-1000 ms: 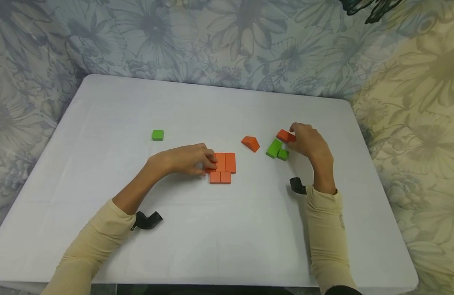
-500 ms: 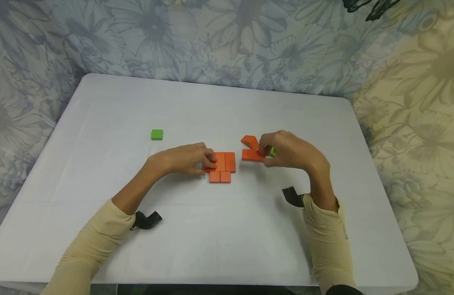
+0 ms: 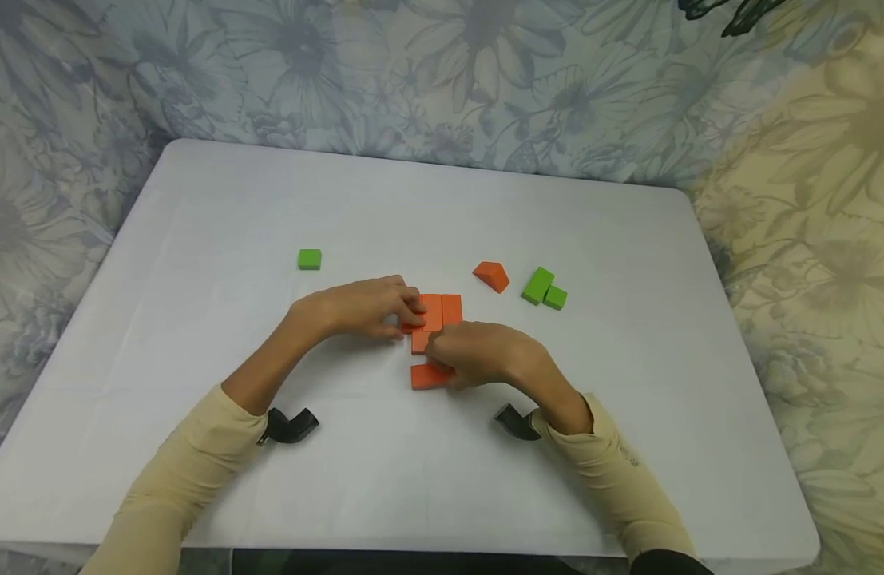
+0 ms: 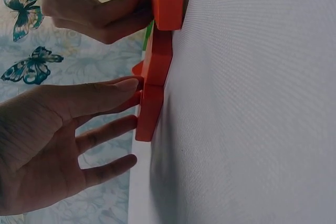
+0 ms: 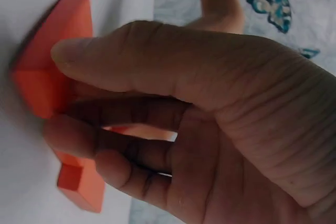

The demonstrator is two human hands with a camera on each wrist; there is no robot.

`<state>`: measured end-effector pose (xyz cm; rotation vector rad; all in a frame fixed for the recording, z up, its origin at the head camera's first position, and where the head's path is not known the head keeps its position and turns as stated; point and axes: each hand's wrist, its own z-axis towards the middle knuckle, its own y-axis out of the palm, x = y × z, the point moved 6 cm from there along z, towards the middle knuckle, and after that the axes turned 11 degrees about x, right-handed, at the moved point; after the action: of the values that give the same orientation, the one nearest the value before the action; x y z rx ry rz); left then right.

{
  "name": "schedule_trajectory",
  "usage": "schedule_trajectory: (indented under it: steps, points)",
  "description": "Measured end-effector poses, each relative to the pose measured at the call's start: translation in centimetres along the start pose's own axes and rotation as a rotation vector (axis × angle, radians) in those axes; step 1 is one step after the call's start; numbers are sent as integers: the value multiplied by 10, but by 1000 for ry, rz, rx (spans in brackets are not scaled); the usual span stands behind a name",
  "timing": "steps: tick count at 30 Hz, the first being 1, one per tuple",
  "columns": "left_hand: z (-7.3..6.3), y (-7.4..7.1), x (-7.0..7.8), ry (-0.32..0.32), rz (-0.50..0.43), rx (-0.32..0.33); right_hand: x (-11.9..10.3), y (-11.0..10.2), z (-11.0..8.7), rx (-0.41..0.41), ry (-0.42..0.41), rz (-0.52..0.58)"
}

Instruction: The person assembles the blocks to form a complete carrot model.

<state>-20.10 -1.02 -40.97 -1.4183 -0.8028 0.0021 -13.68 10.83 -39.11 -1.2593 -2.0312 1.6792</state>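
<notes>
Several orange blocks lie side by side in a flat group at the middle of the table. Fingertips of my left hand rest on the left end of that group; in the left wrist view the fingers are mostly straight. My right hand pinches an orange rectangular block between thumb and fingers, just in front of the group's small front blocks. The right wrist view shows the thumb lying along the held block. The right hand covers part of the group's front right.
A green block sits behind the left hand. To the right lie an orange wedge-shaped block, a longer green block and a small green block. The white table meets a flower-patterned wall at its back.
The right hand took the orange block from beside the green blocks and carried it left and toward the front edge, to the front of the orange group. The left hand has stayed in place.
</notes>
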Motion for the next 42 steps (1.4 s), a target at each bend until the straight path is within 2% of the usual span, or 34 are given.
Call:
schedule_trajectory:
  steps: [4, 11, 15, 28, 31, 36, 38, 42]
  points:
    - [1, -1, 2, 5, 3, 3, -1, 6, 4, 6, 20, -85]
    - [1, -3, 2, -15, 2, -4, -2, 5, 10, 136, -45, -194]
    - [0, -4, 4, -15, 4, -1, 0, 3, 10, 181, -48, -207]
    - [1, -1, 2, -6, 4, -6, 7, -2, 10, 170, -35, -177]
    - [0, -2, 2, 15, 18, 2, 22, -17, 8, 257, 13, -181]
    - [0, -2, 3, 23, 23, -5, 73, -41, -1, 523, 195, -284]
    - [0, -1, 3, 14, 24, -14, 96, -40, -4, 553, 278, -313]
    - [-1, 0, 3, 5, 18, -20, 133, -30, -7, 503, 396, -255]
